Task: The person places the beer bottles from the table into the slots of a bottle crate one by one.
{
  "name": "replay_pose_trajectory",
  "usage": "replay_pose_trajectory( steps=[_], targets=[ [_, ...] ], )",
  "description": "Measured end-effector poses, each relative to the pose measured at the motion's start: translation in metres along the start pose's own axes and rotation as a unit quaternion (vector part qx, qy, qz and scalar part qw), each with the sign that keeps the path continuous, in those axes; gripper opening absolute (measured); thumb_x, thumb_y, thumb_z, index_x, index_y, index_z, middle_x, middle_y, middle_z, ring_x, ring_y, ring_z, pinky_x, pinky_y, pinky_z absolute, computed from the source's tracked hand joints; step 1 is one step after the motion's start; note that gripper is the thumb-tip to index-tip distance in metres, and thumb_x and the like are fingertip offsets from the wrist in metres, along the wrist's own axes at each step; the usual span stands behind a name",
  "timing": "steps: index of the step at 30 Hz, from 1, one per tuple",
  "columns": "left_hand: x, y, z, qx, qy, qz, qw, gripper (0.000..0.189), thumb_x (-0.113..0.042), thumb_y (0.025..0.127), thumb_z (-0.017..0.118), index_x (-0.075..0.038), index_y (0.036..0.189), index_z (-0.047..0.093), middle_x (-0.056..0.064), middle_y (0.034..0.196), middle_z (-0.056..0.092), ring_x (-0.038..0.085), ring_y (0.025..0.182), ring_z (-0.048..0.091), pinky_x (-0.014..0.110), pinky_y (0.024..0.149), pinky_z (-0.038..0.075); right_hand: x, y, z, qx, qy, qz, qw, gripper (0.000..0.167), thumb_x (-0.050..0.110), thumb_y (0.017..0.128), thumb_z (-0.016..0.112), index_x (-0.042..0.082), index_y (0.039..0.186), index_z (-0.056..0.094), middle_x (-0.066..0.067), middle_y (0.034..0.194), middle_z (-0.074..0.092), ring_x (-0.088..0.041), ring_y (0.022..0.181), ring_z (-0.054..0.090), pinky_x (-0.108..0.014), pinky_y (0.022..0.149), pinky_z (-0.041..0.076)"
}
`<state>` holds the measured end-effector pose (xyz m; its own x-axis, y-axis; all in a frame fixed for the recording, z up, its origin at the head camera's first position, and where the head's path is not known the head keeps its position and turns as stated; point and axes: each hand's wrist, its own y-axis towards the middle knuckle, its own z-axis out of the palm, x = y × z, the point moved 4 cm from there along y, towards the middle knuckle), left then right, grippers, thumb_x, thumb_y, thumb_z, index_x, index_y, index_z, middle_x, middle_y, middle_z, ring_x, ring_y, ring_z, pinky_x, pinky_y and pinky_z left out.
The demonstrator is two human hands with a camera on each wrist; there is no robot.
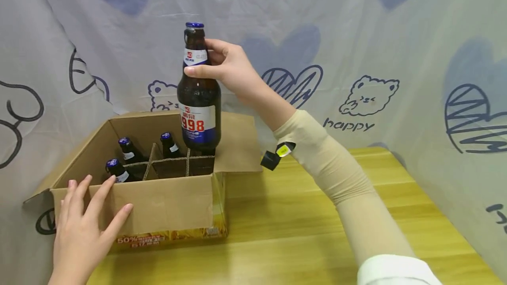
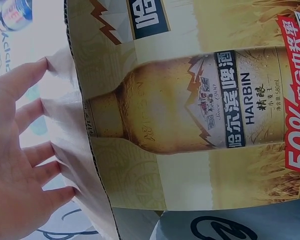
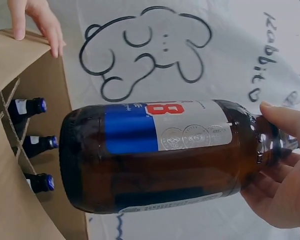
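Observation:
A brown glass beer bottle [image 1: 199,93] with a blue cap hangs upright above the right part of a cardboard box [image 1: 166,206]. My right hand [image 1: 229,67] grips it round the neck, thumb across the front; in the right wrist view the bottle [image 3: 160,155] fills the middle. On the near side of the box, my left hand [image 1: 85,219] rests with fingers spread over the folded-out flap, fingertips at the top edge. Three capped bottles stand inside the box, one of them a bottle [image 1: 170,146] in a back compartment. The left wrist view shows the left hand [image 2: 25,150] against the flap.
Cardboard dividers [image 1: 152,159] split the box into compartments. A side flap [image 1: 237,144] sticks out to the right over the wooden table [image 1: 301,232]. Printed cloth [image 1: 356,34] hangs behind and at both sides, close to the box's left side.

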<state>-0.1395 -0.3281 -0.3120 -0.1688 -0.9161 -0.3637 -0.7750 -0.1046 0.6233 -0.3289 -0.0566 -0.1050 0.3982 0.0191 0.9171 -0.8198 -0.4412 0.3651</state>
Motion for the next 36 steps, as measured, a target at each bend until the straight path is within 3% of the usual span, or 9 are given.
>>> replay_pose_trajectory(
  steps=[8,15,22,28,36],
  targets=[
    [0.001,-0.001,-0.003,-0.006,0.007,-0.003,1.0,0.062,-0.044,0.089,0.067,-0.025,0.145,0.047,0.025,0.154,0.031,0.044,0.15,0.012,0.063,0.121,0.006,-0.02,0.034,0.044,0.03,-0.023,0.013,0.9992,0.068,0.014,0.08,0.081,0.013,0.14,0.05,-0.008,0.118,0.07,-0.014,0.099,0.069,-0.022,0.08,0.057],
    [-0.001,-0.004,0.002,-0.002,0.011,-0.005,0.9999,0.063,-0.045,0.09,0.066,-0.027,0.146,0.044,0.024,0.154,0.03,0.043,0.15,0.012,0.063,0.121,0.005,-0.045,0.051,0.072,0.056,-0.132,0.019,0.9895,0.077,0.027,0.079,0.082,0.016,0.145,0.045,-0.001,0.125,0.068,-0.005,0.106,0.066,-0.016,0.082,0.054],
    [-0.008,-0.005,0.006,-0.011,0.008,-0.002,0.9999,0.063,-0.047,0.089,0.067,-0.028,0.145,0.046,0.023,0.154,0.032,0.044,0.15,0.014,0.066,0.119,0.008,-0.071,0.054,0.092,0.089,-0.175,0.026,0.9803,0.075,0.028,0.08,0.081,0.016,0.144,0.045,0.0,0.127,0.067,-0.005,0.109,0.065,-0.018,0.084,0.054],
    [-0.011,-0.008,0.007,-0.013,0.01,0.0,0.9999,0.063,-0.047,0.088,0.067,-0.027,0.144,0.047,0.023,0.153,0.033,0.045,0.149,0.015,0.065,0.12,0.008,-0.089,0.05,0.103,0.154,-0.189,0.021,0.9697,0.07,0.025,0.081,0.081,0.013,0.141,0.047,-0.003,0.124,0.067,-0.007,0.104,0.066,-0.017,0.082,0.054],
    [-0.014,-0.009,0.008,-0.016,0.006,-0.002,0.9999,0.062,-0.047,0.088,0.067,-0.027,0.144,0.048,0.022,0.153,0.033,0.044,0.149,0.015,0.065,0.12,0.008,-0.089,0.051,0.114,0.224,-0.216,0.006,0.9504,0.071,0.023,0.079,0.082,0.009,0.138,0.047,-0.005,0.125,0.067,-0.008,0.104,0.066,-0.016,0.081,0.054]
  ],
)
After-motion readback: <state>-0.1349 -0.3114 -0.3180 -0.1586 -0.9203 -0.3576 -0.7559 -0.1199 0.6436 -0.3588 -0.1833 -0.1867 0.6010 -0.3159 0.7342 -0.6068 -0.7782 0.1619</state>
